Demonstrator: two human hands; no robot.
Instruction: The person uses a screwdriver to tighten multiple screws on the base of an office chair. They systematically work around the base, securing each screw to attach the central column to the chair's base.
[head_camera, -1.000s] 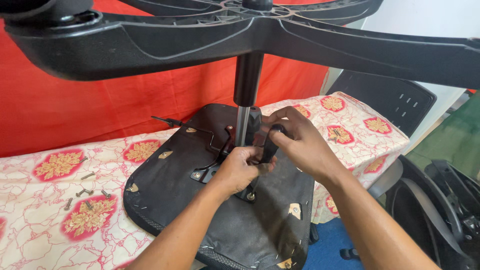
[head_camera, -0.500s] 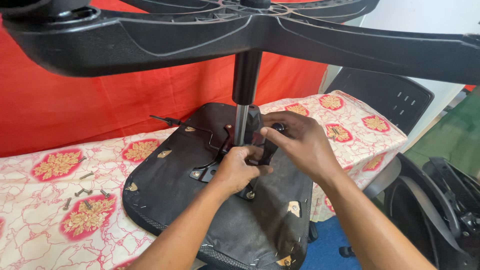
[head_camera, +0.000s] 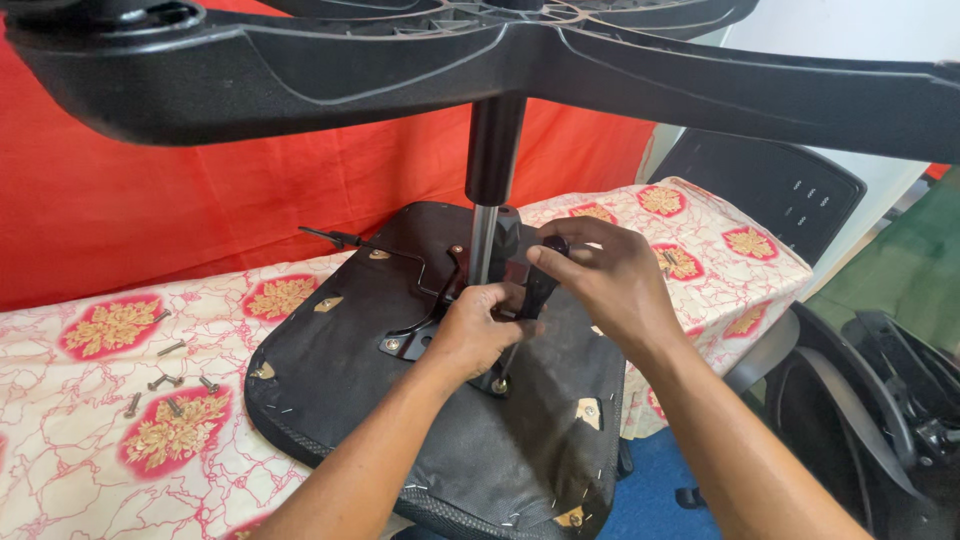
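An upturned black office chair seat (head_camera: 330, 370) lies on the table, its gas lift column (head_camera: 488, 190) rising to the black star base (head_camera: 480, 60) overhead. My left hand (head_camera: 478, 330) presses on the metal mechanism plate (head_camera: 400, 345) at the foot of the column, fingers curled. My right hand (head_camera: 600, 275) grips the black handle of a tool (head_camera: 541, 285) standing upright just right of the column. The tool's tip is hidden behind my left hand.
Several loose screws (head_camera: 165, 385) lie on the floral tablecloth (head_camera: 90, 440) at left. A thin black lever (head_camera: 335, 238) sticks out of the mechanism. A black chair backrest (head_camera: 770, 195) leans at the right, more black chair parts (head_camera: 880, 400) beside it. A red curtain hangs behind.
My right hand has shifted slightly up and right on the tool handle. My left hand stays at the plate. The view has tilted a little.
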